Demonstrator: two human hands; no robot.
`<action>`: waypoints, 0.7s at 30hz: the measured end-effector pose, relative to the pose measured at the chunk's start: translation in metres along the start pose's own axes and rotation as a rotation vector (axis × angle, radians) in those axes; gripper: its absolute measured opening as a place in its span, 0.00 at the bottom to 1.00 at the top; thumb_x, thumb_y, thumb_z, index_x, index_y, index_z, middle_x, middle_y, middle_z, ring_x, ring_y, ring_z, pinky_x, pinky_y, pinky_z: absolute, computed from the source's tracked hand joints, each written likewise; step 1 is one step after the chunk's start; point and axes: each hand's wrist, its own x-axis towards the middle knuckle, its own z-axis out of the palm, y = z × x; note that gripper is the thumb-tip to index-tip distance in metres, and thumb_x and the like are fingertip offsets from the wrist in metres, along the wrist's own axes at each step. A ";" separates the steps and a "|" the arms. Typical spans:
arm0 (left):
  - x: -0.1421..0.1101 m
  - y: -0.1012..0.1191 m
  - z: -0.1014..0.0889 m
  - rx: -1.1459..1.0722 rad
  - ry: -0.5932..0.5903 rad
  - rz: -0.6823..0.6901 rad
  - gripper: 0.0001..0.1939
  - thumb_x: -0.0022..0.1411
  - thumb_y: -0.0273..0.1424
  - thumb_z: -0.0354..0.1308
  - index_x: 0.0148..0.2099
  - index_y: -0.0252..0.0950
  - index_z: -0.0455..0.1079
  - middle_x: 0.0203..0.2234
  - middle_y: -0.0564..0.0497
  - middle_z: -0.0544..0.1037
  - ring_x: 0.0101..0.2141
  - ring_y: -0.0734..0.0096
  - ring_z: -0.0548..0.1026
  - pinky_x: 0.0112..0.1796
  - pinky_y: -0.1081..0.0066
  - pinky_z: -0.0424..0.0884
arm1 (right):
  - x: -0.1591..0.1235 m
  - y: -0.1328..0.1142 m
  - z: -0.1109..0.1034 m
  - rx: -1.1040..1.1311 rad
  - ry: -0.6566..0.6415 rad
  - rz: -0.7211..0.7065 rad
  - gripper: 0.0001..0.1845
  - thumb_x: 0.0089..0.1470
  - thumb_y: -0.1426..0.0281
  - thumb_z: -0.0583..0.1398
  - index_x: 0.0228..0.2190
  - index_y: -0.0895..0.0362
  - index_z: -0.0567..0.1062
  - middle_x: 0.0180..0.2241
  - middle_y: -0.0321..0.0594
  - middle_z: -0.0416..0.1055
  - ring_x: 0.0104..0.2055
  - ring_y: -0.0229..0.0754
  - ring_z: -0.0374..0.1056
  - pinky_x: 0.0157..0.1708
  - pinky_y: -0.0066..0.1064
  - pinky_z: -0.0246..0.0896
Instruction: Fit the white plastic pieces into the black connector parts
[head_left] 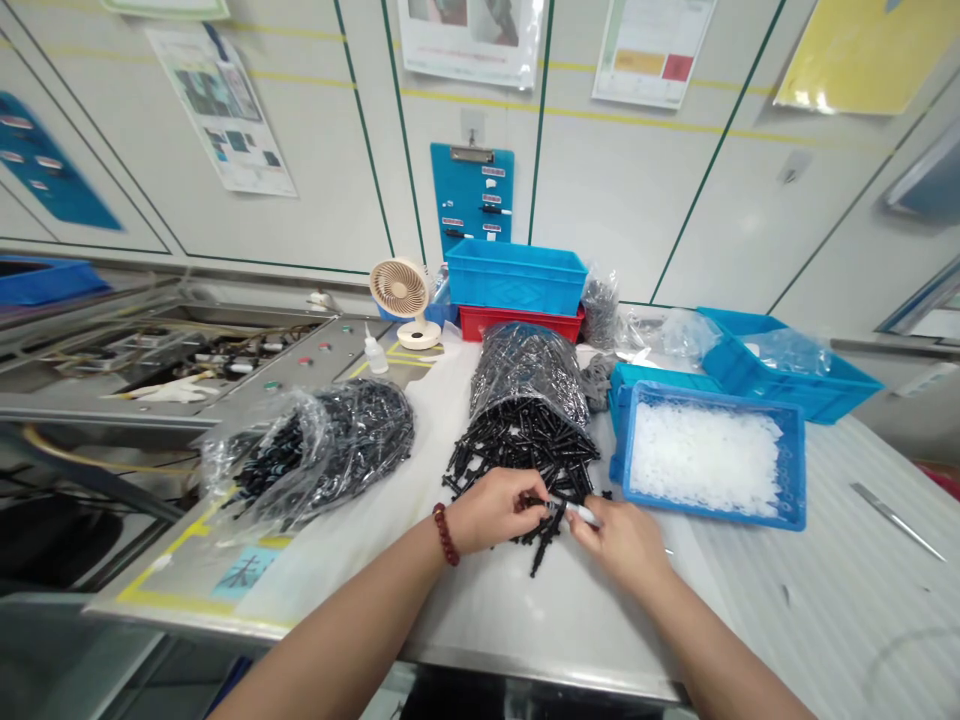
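Hands, pair: left hand and right hand together, not quite touching, above the middle of the worktop, both pinching one slim white piece with a black end. Dark red beaded bracelet on the left wrist.

Loose black plastic fittings: one heap directly beyond the hands, spilling from the open mouth of a clear plastic bag. By appearance, most of this lot remains bagged, with only the heap out.

Second clear bag of black fittings: toward the worktop's left edge, apparently full.

Blue tray: right of the heap, holding a thick layer of white plastic pieces.

Steel strip: near the right edge.

Far edge: blue crate stacked on red crate; desk fan; dropper bottle.
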 end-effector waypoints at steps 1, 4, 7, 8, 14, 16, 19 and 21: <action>0.001 -0.001 -0.002 0.018 0.039 -0.017 0.03 0.52 0.26 0.55 0.32 0.33 0.67 0.22 0.55 0.72 0.22 0.77 0.68 0.23 0.80 0.61 | 0.000 0.001 0.000 0.021 0.001 0.003 0.19 0.55 0.57 0.50 0.23 0.54 0.71 0.22 0.38 0.71 0.25 0.38 0.65 0.21 0.28 0.36; 0.003 -0.002 -0.010 0.079 0.146 -0.089 0.07 0.53 0.23 0.49 0.36 0.34 0.64 0.26 0.54 0.71 0.24 0.76 0.67 0.27 0.78 0.63 | 0.001 0.003 0.000 0.086 -0.005 -0.011 0.15 0.56 0.61 0.50 0.25 0.55 0.70 0.23 0.37 0.71 0.27 0.38 0.65 0.21 0.27 0.37; 0.004 -0.004 -0.014 0.294 0.168 -0.087 0.13 0.53 0.22 0.46 0.41 0.35 0.65 0.31 0.52 0.71 0.31 0.71 0.69 0.35 0.73 0.65 | 0.002 0.004 0.000 0.138 -0.018 -0.038 0.11 0.57 0.66 0.48 0.30 0.55 0.69 0.25 0.36 0.71 0.28 0.38 0.65 0.23 0.27 0.40; 0.004 -0.004 -0.014 0.381 0.148 -0.086 0.12 0.54 0.23 0.48 0.41 0.35 0.66 0.33 0.51 0.71 0.34 0.68 0.69 0.37 0.71 0.65 | 0.002 0.004 0.000 0.152 -0.020 -0.046 0.11 0.57 0.67 0.48 0.32 0.55 0.68 0.26 0.36 0.71 0.28 0.39 0.65 0.23 0.27 0.41; 0.007 -0.007 -0.007 0.662 0.005 -0.239 0.07 0.55 0.33 0.56 0.36 0.35 0.68 0.33 0.48 0.73 0.36 0.60 0.71 0.37 0.68 0.65 | 0.004 0.004 0.004 0.216 -0.009 -0.088 0.13 0.59 0.66 0.46 0.35 0.55 0.68 0.30 0.37 0.71 0.31 0.40 0.66 0.27 0.27 0.46; 0.007 -0.007 -0.006 0.665 -0.006 -0.221 0.05 0.58 0.30 0.54 0.36 0.35 0.68 0.33 0.48 0.73 0.36 0.62 0.71 0.37 0.69 0.65 | 0.004 0.005 0.005 0.246 0.002 -0.115 0.14 0.59 0.65 0.45 0.36 0.55 0.68 0.30 0.37 0.72 0.32 0.41 0.66 0.27 0.27 0.48; 0.006 -0.008 -0.008 0.637 0.013 -0.181 0.05 0.60 0.29 0.52 0.37 0.34 0.68 0.33 0.48 0.72 0.37 0.64 0.70 0.38 0.70 0.65 | 0.004 0.006 0.006 0.295 0.023 -0.147 0.14 0.59 0.66 0.45 0.37 0.54 0.69 0.31 0.37 0.72 0.32 0.41 0.65 0.28 0.28 0.49; 0.004 -0.008 -0.010 0.620 0.014 -0.191 0.07 0.59 0.32 0.55 0.38 0.34 0.67 0.34 0.48 0.72 0.37 0.62 0.70 0.38 0.69 0.65 | 0.003 0.006 0.005 0.310 0.020 -0.152 0.14 0.59 0.67 0.45 0.37 0.55 0.68 0.31 0.37 0.71 0.32 0.40 0.65 0.28 0.27 0.49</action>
